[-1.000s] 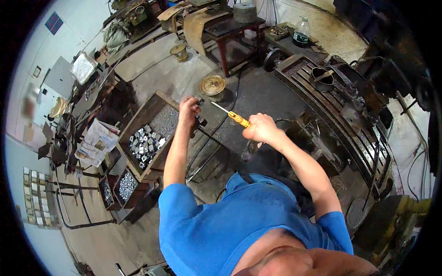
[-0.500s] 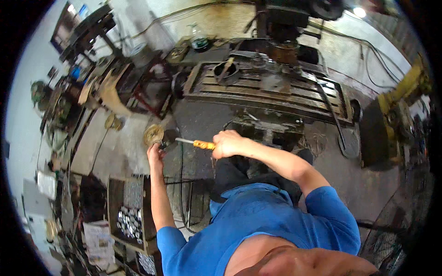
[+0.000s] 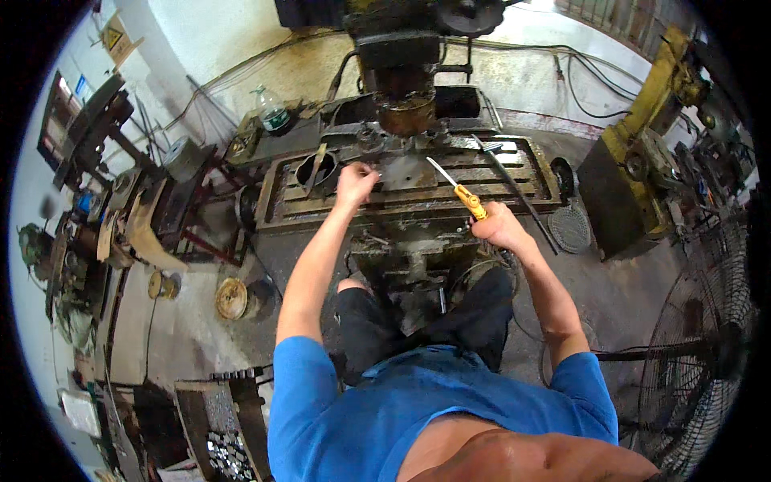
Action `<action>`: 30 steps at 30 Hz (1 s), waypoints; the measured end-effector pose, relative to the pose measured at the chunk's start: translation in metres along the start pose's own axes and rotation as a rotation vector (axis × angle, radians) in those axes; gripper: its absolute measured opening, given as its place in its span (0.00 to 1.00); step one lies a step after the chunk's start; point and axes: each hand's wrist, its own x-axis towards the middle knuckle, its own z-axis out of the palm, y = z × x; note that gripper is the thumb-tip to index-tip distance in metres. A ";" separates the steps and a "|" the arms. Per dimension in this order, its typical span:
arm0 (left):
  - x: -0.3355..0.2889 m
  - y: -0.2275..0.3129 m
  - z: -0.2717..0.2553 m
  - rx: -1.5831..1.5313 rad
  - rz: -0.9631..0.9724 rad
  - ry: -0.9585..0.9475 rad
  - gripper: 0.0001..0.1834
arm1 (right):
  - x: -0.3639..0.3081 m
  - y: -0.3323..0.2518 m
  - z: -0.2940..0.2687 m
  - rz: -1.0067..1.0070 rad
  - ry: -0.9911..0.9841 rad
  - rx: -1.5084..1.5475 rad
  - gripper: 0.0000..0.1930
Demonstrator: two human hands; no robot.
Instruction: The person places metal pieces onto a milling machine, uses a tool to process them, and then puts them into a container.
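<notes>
My right hand [image 3: 499,228] is wrapped round a yellow air blow gun [image 3: 469,201], whose thin metal nozzle points up and left toward the machine. Over the slotted machine table [image 3: 281,193], my left hand [image 3: 356,183] has its fingers pinched together. A tiny bright spot shows at those fingertips, but what they hold is too small to name. Just left of that hand stands a dark round pot [image 3: 328,178] with a flat stick [image 3: 317,165] leaning in it. The machine's rusty spindle head [image 3: 405,112] hangs above the table, beyond both hands.
A long dark bar [image 3: 518,189] slants off the table's right side. At right are a yellow machine column [image 3: 614,169] and a large fan [image 3: 699,321]. A box of small metal parts [image 3: 229,454] stands lower left; a round yellowish container [image 3: 231,299] sits on the floor.
My left hand has left the round container's side and come up over the machine table. The right hand has carried the blow gun right and forward. The whole view has turned.
</notes>
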 end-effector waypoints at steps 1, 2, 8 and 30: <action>0.016 0.004 0.015 0.121 -0.010 -0.008 0.10 | 0.001 0.001 -0.001 0.017 0.039 0.080 0.13; 0.033 0.005 0.032 0.243 -0.016 -0.023 0.11 | 0.002 0.006 -0.002 0.041 0.083 0.162 0.12; 0.046 0.001 0.063 0.751 0.109 0.037 0.20 | 0.023 0.040 0.011 -0.112 -0.029 0.705 0.11; 0.070 -0.015 0.088 0.783 0.603 0.149 0.10 | -0.037 0.056 -0.001 -0.070 0.194 0.295 0.20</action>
